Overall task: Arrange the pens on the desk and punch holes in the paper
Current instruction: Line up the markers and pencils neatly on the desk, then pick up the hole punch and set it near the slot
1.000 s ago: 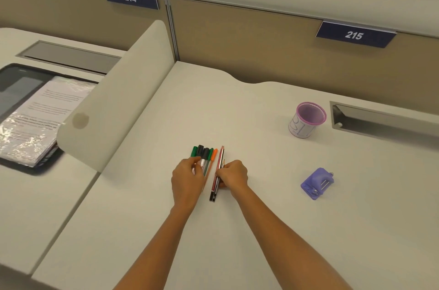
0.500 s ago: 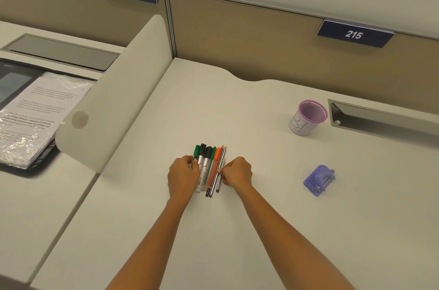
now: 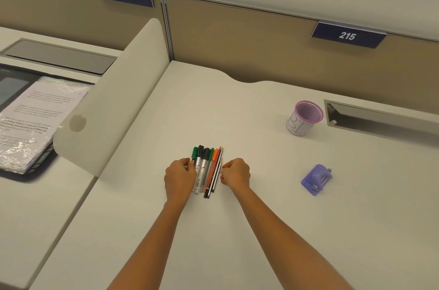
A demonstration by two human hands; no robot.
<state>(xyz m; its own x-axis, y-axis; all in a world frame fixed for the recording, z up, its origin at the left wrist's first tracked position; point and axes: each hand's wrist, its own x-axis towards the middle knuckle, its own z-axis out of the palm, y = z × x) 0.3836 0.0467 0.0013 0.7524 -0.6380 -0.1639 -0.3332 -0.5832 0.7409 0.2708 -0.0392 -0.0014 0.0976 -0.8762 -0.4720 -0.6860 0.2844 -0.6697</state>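
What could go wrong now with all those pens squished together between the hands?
The pens are round and lie loose in a row, so when the left hand and right hand let go, some may roll apart. The thin pencils on the right edge could slip out of line. The hole punch sits far right, and no paper lies on this desk.

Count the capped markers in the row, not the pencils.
5, side by side between the hands: green-capped marker far left, partly behind the left hand, then two black-capped, a slim green, an orange. Pencils lie to their right.
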